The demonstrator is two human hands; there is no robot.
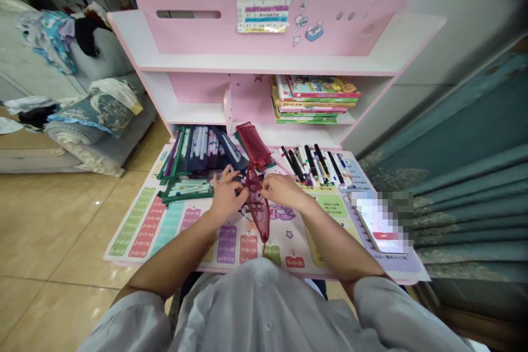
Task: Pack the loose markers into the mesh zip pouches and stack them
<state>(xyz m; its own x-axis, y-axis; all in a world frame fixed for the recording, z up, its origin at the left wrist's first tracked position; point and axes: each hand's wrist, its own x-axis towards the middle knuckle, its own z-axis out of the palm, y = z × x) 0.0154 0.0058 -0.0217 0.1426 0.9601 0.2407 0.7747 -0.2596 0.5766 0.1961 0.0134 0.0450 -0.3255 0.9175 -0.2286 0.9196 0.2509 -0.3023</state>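
Note:
A dark red mesh zip pouch (259,217) stands over the middle of the desk, its mouth spread apart. My left hand (227,193) pinches the pouch's left edge between thumb and finger, the other fingers raised. On the opposite edge, my right hand (282,190) grips with its fingers curled. A pull cord hangs from the pouch's near end. No pens can be made out inside it. Just behind lies a stack of flat red mesh pouches (254,146). Left of my left hand is a green-edged pouch (187,188) filled with pens.
Filled pouches (202,146) pile at the back left. Loose pens and markers (315,164) spread at the back right. A phone (379,225) lies near the right edge. Books (315,100) are stacked on the pink shelf (268,64) behind. The desk mat (247,264) carries printed multiplication tables.

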